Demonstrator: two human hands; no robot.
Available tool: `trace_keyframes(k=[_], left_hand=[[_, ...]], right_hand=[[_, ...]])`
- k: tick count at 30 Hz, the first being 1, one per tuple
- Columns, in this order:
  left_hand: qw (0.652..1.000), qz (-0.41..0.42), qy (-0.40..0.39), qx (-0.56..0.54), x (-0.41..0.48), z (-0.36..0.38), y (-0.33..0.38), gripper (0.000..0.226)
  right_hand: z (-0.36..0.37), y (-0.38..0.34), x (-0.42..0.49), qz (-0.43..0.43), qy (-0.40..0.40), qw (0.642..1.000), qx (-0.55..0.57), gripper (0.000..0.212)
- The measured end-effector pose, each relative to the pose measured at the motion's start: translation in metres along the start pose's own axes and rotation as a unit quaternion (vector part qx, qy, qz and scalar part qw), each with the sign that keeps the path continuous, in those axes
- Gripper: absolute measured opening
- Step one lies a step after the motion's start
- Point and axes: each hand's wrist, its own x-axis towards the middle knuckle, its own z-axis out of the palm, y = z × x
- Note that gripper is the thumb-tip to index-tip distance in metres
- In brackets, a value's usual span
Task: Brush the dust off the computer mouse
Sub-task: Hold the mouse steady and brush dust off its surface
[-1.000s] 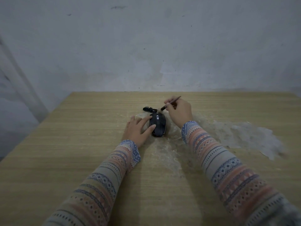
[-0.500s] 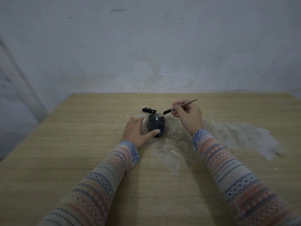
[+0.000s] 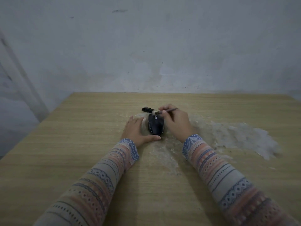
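Head view looks down on a wooden table (image 3: 81, 144) streaked with pale dust (image 3: 241, 137), thickest out past the right hand (image 3: 177, 123). Between the two hands lies the black mouse (image 3: 155, 126), its long axis running away from the person, front end pointing to the far wall. The left hand (image 3: 135, 130) lies flat and spread beside it, thumb tucked against the near end. The right hand pinches a thin brush (image 3: 164, 111), handle slanting up to its far side, pale bristles at the mouse's front. A coiled cable (image 3: 147, 109) sits just beyond; its join to the mouse is hard to make out.
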Motion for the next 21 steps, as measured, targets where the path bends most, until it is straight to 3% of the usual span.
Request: trace_keyframes(k=[3,7,9,14,17,21], left_hand=[[0.999,0.017,-0.002,0.034,0.003,-0.001,0.001,0.113],[1.0,0.003,0.008,0.013,0.0,-0.001,0.001,0.115],[1.0,0.013,0.011,0.015,0.0,-0.001,0.0,0.11],[0.997,0.02,0.039,0.064,-0.008,0.0,0.008,0.118],[0.991,0.021,0.101,0.088,-0.01,0.003,0.023,0.106],[0.988,-0.028,0.118,0.093,-0.004,0.005,0.044,0.093]], right_hand=[[0.005,-0.006,0.004,0.029,-0.016,0.997,0.071,0.014],[0.008,-0.009,0.014,0.033,-0.003,0.999,0.031,0.015],[0.008,-0.01,0.014,0.039,-0.008,0.997,0.066,0.014],[-0.006,0.001,0.015,0.043,0.092,0.992,0.08,0.016],[-0.012,0.008,0.015,0.047,0.114,0.99,0.076,0.015],[-0.012,0.01,0.016,0.045,0.13,0.987,0.086,0.015]])
